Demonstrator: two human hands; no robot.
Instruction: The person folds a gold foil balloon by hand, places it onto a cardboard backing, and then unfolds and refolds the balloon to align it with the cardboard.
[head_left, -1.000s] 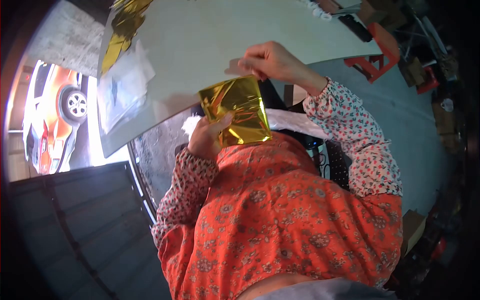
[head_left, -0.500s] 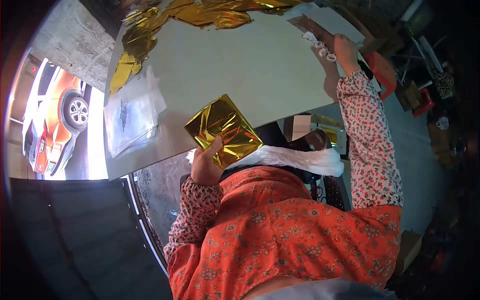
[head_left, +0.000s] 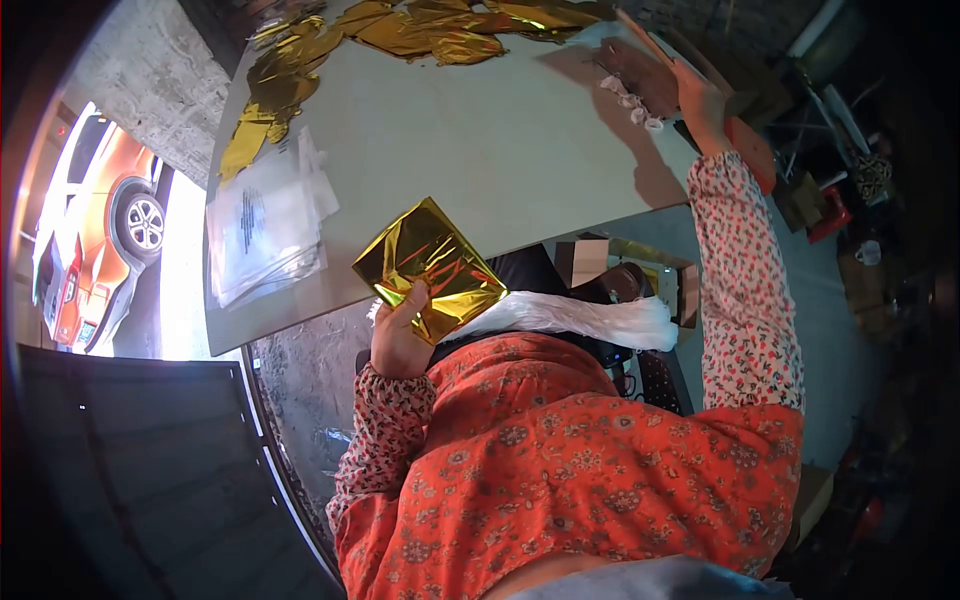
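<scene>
A: What differs from half a second ago?
B: Your right hand (head_left: pixel 703 108) is now at a thin flat piece (head_left: pixel 650 42), which tilts up over the far right corner of the bench (head_left: pixel 480 140). I can't tell whether your grip there is closed.
A: And my left hand (head_left: pixel 402 342)?
B: Its grip pinches the gold packet (head_left: pixel 430 255), just off the bench's near edge, as before.
A: What's around?
B: Gold foil (head_left: pixel 430 35) along the far edge, plastic bags (head_left: pixel 265 225) at left, white rings (head_left: pixel 630 103) near your right hand, which partly hides the red stand (head_left: pixel 752 150).
</scene>
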